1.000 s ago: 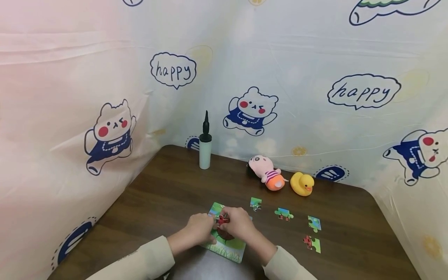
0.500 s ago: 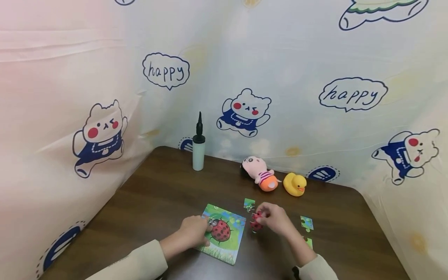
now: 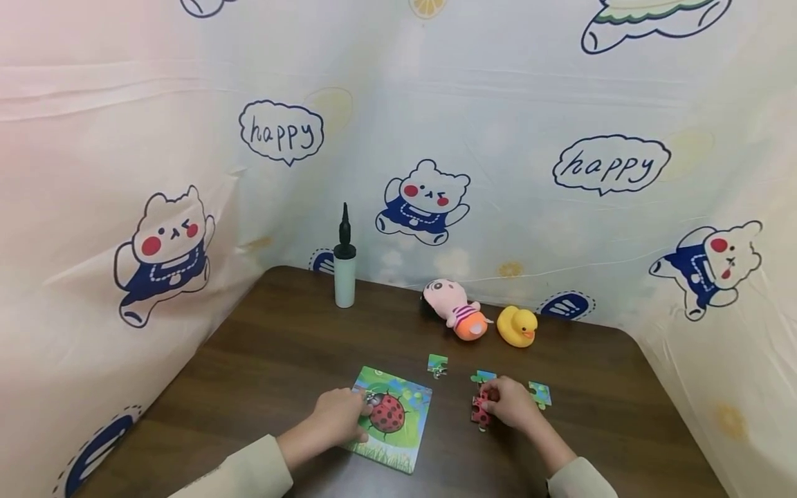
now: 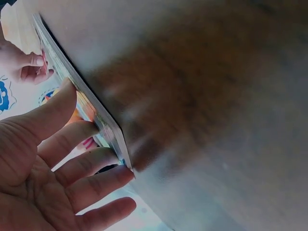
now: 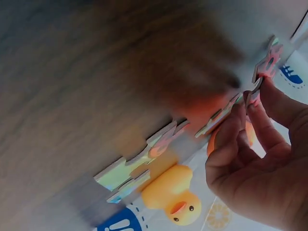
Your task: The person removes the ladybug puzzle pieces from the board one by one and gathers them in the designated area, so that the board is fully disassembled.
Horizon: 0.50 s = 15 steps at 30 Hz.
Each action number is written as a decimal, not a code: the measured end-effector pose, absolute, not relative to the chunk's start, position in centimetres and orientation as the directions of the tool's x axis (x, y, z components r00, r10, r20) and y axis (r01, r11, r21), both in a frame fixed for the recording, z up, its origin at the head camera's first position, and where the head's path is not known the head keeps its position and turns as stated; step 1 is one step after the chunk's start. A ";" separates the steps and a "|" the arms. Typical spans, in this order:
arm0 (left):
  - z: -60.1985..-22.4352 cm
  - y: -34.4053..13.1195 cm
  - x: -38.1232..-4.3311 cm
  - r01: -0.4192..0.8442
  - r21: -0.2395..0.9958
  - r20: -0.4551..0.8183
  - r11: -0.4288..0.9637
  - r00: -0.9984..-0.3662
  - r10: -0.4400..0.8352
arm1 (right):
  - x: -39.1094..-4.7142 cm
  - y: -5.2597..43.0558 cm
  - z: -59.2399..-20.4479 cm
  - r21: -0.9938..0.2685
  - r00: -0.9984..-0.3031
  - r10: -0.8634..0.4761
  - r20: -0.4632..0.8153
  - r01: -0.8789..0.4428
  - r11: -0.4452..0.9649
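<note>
A square ladybug puzzle board point(image 3: 407, 423) lies flat on the brown table, left of centre. My left hand point(image 3: 339, 417) rests at its left side; in the left wrist view the extended fingers point(image 4: 98, 185) touch the board's edge. To the right of the board, my right hand point(image 3: 515, 402) pinches a red, black-spotted puzzle piece point(image 3: 479, 409) between thumb and fingertips. The right wrist view shows this piece point(image 5: 267, 62) tilted up, raised above the tabletop. Loose puzzle pieces lie around that hand: a green-blue one point(image 3: 438, 364), another point(image 3: 482, 376) behind the fingers, and one point(image 3: 540, 393) beyond the wrist.
A further loose green piece point(image 5: 120, 173) shows in the right wrist view, hidden by my hand from above. Behind stand a hand pump point(image 3: 345, 277), a plush doll point(image 3: 454, 309) and a yellow rubber duck point(image 3: 517, 326). Printed cloth point(image 3: 498, 104) hangs along the table's back edge.
The right hand has lifted the red piece off the board and carried it right, uncovering the ladybug picture. The left hand stays at the board's left side; the head view has shifted slightly.
</note>
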<state>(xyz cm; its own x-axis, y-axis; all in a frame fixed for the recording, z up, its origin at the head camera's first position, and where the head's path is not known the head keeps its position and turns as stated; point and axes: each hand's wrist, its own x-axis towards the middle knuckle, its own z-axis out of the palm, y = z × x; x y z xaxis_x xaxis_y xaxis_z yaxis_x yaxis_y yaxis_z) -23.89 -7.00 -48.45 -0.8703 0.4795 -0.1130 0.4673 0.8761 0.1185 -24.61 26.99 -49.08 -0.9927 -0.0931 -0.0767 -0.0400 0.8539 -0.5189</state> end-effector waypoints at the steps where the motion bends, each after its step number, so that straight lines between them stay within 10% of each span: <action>1: -48.5 -7.0 -23.9 0.465 0.125 -0.114 0.876 -0.871 0.478 | -24.6 27.0 -49.1 -0.503 -0.993 -0.090 -0.073 -0.042 0.863; 15: -48.6 -6.8 -24.2 0.460 0.128 -0.106 0.879 -0.875 0.473 | -24.9 26.9 -48.9 -0.344 -0.997 -0.040 -0.064 -0.016 0.939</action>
